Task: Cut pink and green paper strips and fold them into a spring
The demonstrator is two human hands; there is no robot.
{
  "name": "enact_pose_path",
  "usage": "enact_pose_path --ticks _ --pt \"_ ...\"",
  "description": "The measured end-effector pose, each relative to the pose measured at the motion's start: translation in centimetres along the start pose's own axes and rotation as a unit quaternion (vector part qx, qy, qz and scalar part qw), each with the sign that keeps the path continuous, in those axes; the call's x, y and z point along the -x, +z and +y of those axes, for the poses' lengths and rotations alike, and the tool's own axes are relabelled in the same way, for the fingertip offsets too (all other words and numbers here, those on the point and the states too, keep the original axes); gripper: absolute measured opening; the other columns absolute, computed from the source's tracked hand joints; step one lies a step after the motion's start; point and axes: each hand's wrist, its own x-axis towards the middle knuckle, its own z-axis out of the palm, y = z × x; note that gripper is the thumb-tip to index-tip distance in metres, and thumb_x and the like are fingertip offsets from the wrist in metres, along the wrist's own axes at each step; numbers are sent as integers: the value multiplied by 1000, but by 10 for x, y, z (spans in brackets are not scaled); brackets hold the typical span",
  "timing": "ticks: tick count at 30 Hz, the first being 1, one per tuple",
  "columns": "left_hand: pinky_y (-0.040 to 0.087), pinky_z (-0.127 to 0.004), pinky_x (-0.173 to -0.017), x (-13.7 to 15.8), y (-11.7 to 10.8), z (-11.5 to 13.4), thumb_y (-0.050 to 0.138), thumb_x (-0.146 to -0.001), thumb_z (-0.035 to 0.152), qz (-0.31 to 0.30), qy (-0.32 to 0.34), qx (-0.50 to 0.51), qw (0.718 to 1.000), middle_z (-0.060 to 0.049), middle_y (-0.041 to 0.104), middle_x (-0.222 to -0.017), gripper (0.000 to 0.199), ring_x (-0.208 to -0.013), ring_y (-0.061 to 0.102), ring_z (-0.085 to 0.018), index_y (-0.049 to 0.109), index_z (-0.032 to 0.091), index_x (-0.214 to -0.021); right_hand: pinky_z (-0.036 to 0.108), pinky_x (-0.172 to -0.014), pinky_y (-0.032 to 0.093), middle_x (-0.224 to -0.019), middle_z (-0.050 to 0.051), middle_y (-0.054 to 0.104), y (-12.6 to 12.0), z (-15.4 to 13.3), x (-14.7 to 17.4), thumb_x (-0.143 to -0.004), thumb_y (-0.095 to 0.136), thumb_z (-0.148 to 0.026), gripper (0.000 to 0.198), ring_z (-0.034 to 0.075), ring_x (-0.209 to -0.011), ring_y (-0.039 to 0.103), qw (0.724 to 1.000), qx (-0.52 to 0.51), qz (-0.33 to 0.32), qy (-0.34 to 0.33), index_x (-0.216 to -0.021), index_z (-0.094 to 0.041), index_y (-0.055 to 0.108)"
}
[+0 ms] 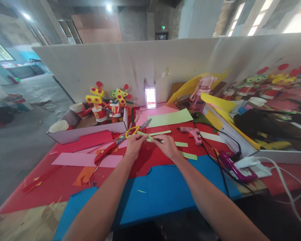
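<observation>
Both hands meet over the middle of the red table covering, pinching a narrow light-green paper strip (150, 137) between them. My left hand (135, 144) has its fingertips closed on the strip's left part; my right hand (167, 144) pinches it from the other side. More green paper strips (190, 155) lie beside and beneath the right hand. Just beyond the left hand rest yellow-handled scissors (133, 131), blades pointing away. A red-handled tool (105, 152) lies left of the left wrist. To the right of the right hand is a pink glue gun (192, 132).
Blue sheets (160, 197) cover the near edge. A light-green sheet (171, 117) lies behind the hands. At left, a box (90, 131) holds paper-cup figures (99, 113). At right are a purple power strip (234, 167), cables and a cluttered box (286, 156). A white partition (115, 67) stands behind.
</observation>
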Motion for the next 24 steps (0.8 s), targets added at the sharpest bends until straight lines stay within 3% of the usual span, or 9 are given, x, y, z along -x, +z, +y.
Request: enact_pose_path --ticks 9,18,24 --pt "38 -23 -56 -4 -2 -2 83 -57 39 5 -22 48 999 0 59 -52 30 -54 49 -9 67 14 -58 30 -81 52 -101 4 76 1 3 1 -87 64 -31 19 23 -92 70 999 46 -3 -1 -100 -25 75" --pt "37 -23 -56 -4 -2 -3 84 -56 38 5 -24 54 998 0 59 -52 28 -54 49 -9 70 14 -61 25 -68 47 -85 4 75 -1 6 1 -89 60 -27 17 19 -77 68 998 61 -15 -25 -90 -23 77" --pt "38 -22 -55 -2 0 -4 84 -56 38 -10 -28 58 998 0 60 -53 27 -54 49 -9 70 15 -60 25 -66 46 -82 3 76 -1 5 0 -88 61 -30 19 19 -75 68 999 34 -17 -1 -83 -21 76"
